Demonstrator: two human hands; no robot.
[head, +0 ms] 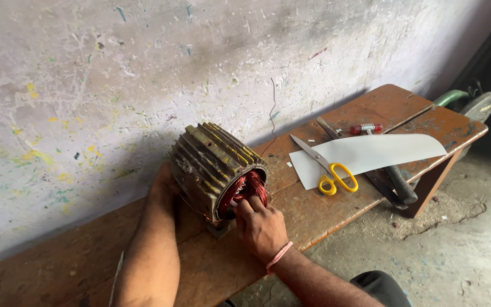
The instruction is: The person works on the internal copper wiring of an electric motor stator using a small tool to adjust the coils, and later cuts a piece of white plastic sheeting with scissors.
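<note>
the left hand [163, 185] is pressed against the far, closed end of a finned motor housing [211, 165], fingers hidden behind it, so how far it is open cannot be told. the housing lies on its side near the middle of the wooden bench [313, 210], close to the wall edge, its open end facing the front edge. inside sit red copper windings [250, 186]. the right hand [261, 227], a pink band [279, 256] at the wrist, has its fingers curled and its fingertips pushed into the windings at the lower rim. a thin wire [272, 119] rises from the housing against the wall. further right lie yellow-handled scissors [326, 169] on a white paper sheet [370, 154], a black-handled tool [399, 185] at the front edge, and a red-handled screwdriver [366, 129] toward the right corner.
</note>
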